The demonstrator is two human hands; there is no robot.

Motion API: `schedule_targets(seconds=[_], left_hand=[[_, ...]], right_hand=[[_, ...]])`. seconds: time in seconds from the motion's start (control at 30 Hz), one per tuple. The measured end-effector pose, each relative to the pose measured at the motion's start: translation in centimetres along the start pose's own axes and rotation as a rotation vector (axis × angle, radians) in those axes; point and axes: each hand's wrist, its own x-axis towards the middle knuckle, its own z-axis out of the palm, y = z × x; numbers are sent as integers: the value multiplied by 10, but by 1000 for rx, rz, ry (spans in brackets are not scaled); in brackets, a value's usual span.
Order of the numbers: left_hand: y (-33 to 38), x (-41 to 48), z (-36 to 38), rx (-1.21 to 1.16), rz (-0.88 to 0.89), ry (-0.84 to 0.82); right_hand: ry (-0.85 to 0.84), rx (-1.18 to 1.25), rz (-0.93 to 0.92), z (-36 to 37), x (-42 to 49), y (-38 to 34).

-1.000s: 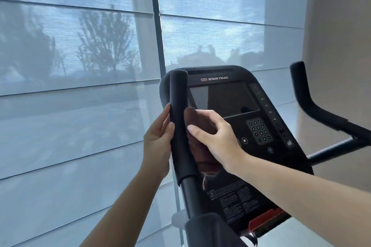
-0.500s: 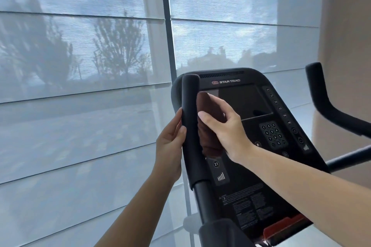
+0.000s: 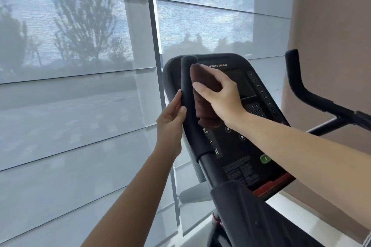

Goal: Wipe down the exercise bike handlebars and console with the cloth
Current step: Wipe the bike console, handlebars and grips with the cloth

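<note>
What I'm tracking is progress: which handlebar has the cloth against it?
The left handlebar: the left hand grips it while the right hand holds the cloth against it. The right handlebar stands untouched.

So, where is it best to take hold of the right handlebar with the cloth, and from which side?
Probably the upright end of the right handlebar, above its bend. It is a round bar standing free, so fingers can wrap it. Come from the console side; the beige wall is on the other.
</note>
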Motion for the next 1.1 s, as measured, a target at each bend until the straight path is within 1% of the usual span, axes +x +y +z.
schedule_targets(seconds=[0.13, 0.23, 0.33, 0.4, 0.47, 0.53, 0.6, 0.63, 0.67, 0.7, 0.73, 0.83, 0.87, 1.0, 1.1], left_hand=[[0, 0, 0, -85, -52, -37], [3, -1, 1, -102, -79, -24], [6, -4, -6, -82, -128, -24], [8, -11, -13, -1, -109, -37], [12, -24, -18, 140, -23, -26], [18, -40, -18, 327, 158, -43], [23, -56, -16, 536, 368, -150], [23, -62, -14, 606, 433, -234], [24, -67, -12, 655, 459, -315], [24, -73, -10, 686, 463, -379], [24, -78, -9, 702, 456, -424], [19, -88, -7, 736, 443, -494], [16, -90, -8, 749, 463, -506], [7, -93, -11, 731, 536, -522], [4, -93, -13, 697, 558, -521]], right_hand=[[-278, -79, 163, -18, -33, 5], [-491, -180, 304, -30, -37, -14], [-639, -371, 346, -38, -39, -37], [-734, -453, 364, -47, -50, -50], [-837, -517, 381, -59, -68, -62], [-887, -588, 343, -70, -86, -73], [-928, -619, 365, -81, -96, -86], [-966, -632, 408, -87, -98, -93], [-992, -656, 449, -91, -98, -99], [-985, -686, 466, -95, -98, -106], [-934, -706, 454, -97, -98, -110], [-637, -650, 339, -85, -110, -110], [-575, -646, 310, -77, -120, -105], [-403, -775, 233, -55, -161, -87], [-379, -841, 213, -62, -172, -91]])
